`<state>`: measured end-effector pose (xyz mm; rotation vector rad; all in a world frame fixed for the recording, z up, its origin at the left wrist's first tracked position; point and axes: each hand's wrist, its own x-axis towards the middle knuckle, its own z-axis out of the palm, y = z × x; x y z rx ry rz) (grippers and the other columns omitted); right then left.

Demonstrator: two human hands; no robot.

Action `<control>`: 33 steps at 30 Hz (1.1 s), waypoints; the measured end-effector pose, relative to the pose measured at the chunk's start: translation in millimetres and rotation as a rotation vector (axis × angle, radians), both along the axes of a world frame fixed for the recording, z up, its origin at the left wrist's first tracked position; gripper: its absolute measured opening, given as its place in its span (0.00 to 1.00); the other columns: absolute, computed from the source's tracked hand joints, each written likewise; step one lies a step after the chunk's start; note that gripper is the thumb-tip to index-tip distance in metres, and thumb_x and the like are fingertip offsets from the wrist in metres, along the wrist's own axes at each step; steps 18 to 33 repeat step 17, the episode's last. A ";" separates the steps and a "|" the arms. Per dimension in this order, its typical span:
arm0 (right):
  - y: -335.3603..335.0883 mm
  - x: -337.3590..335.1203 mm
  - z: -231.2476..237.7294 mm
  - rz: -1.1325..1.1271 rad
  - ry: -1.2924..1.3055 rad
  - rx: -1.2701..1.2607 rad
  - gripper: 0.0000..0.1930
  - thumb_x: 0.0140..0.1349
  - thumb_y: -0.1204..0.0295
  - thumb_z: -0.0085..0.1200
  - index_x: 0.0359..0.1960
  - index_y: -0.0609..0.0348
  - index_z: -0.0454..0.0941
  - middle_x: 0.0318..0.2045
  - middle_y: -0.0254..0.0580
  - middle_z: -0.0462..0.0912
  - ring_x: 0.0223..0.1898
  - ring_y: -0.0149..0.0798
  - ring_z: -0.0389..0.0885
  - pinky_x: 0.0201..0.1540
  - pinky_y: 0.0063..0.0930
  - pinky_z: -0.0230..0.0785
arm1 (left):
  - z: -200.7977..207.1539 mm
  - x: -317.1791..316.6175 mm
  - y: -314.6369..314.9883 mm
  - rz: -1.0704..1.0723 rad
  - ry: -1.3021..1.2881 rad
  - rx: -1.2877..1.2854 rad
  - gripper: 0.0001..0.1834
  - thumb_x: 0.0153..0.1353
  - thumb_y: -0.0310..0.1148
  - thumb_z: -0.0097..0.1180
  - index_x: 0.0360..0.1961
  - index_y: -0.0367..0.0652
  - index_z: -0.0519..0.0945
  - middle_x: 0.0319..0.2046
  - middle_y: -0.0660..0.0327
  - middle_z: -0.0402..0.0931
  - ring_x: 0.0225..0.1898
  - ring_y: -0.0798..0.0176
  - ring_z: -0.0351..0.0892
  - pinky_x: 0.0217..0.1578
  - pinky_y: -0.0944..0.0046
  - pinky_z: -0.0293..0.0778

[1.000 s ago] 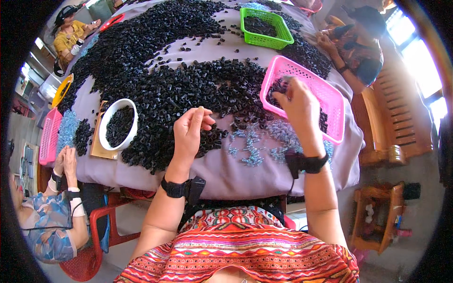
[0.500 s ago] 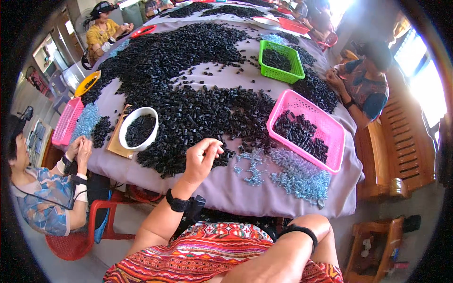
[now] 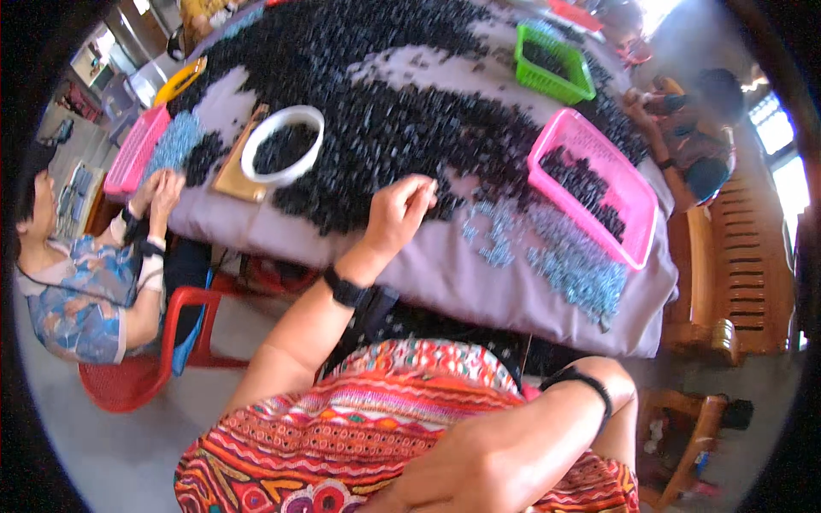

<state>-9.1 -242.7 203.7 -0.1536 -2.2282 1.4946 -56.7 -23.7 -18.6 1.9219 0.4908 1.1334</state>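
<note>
My left hand, a dark band on its wrist, is raised at the table's near edge, in front of a wide heap of small black tubular pieces. Its thumb and fingers are pressed together; whatever they hold is too small to make out. My right forearm is bent across my body. The right hand rests low against my red patterned clothing, its fingers hidden. To the right of the left hand lie small clear bluish pieces. Beyond them a pink basket contains more black pieces.
A white bowl of black pieces stands by a brown cardboard piece. Farther off is a green basket. A person sits at left near a red chair, another person at right by a wooden bench.
The view has tipped downward, so the table sits higher in the picture. My left hand stays closed near the heap; my right hand shows more at the lower edge.
</note>
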 end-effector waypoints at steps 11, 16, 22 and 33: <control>15.3 65.0 -84.3 -1.069 0.174 -0.790 0.03 0.62 0.80 0.63 0.37 0.66 0.83 0.27 0.37 0.85 0.25 0.26 0.82 0.29 0.20 0.75 | 1.5 -5.5 -4.7 0.032 -0.007 -0.082 0.10 0.71 0.31 0.55 0.41 0.35 0.83 0.28 0.61 0.85 0.27 0.73 0.82 0.30 0.72 0.77; 18.7 77.7 -94.5 -1.021 0.277 -0.907 0.05 0.62 0.77 0.64 0.37 0.65 0.83 0.25 0.38 0.84 0.24 0.28 0.82 0.29 0.20 0.76 | 4.4 -8.4 -7.1 0.031 -0.010 -0.120 0.10 0.71 0.31 0.55 0.42 0.36 0.84 0.29 0.61 0.85 0.28 0.73 0.81 0.31 0.73 0.77; 19.6 78.9 -95.5 -1.015 0.288 -0.929 0.04 0.63 0.77 0.64 0.37 0.65 0.83 0.25 0.39 0.84 0.24 0.28 0.82 0.29 0.20 0.76 | 3.2 -8.2 -6.9 0.031 -0.023 -0.134 0.09 0.71 0.31 0.55 0.43 0.37 0.84 0.29 0.61 0.85 0.28 0.72 0.82 0.31 0.73 0.77; 19.6 78.9 -95.5 -1.015 0.288 -0.929 0.04 0.63 0.77 0.64 0.37 0.65 0.83 0.25 0.39 0.84 0.24 0.28 0.82 0.29 0.20 0.76 | 3.2 -8.2 -6.9 0.031 -0.023 -0.134 0.09 0.71 0.31 0.55 0.43 0.37 0.84 0.29 0.61 0.85 0.28 0.72 0.82 0.31 0.73 0.77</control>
